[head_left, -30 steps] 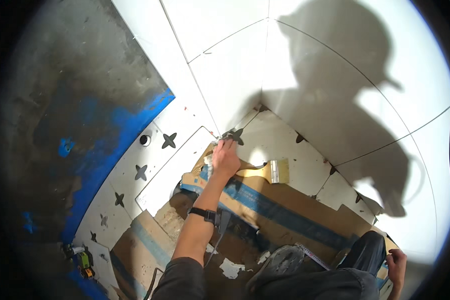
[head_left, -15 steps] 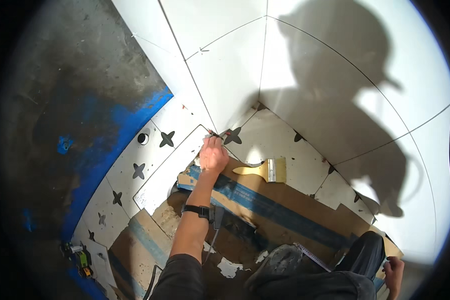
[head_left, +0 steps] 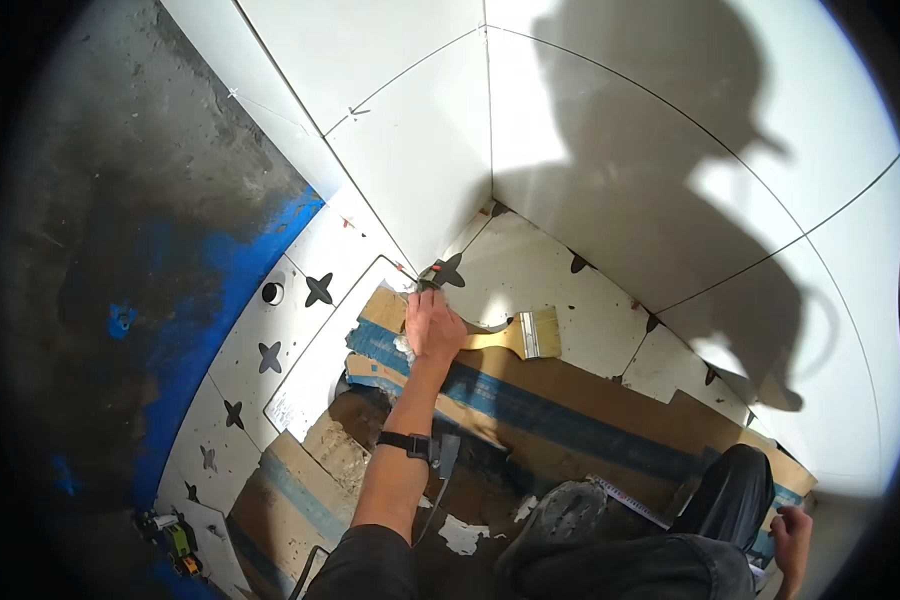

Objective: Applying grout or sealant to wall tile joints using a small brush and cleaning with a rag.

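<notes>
White floor tile [head_left: 530, 270] at the wall corner is where the left hand [head_left: 433, 325] has crept forward, now closed on a small tool at the star-patterned joint, beside the paintbrush [head_left: 518, 338] on cardboard [head_left: 570, 400]. Right hand [head_left: 792, 535] rests curled by the knee, grip unclear.

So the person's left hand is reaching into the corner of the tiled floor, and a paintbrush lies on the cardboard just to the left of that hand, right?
Not quite. In the head view the left hand does reach toward the corner of the tiled floor, but the paintbrush lies just to the right of that hand, not the left, partly on the cardboard.
</notes>
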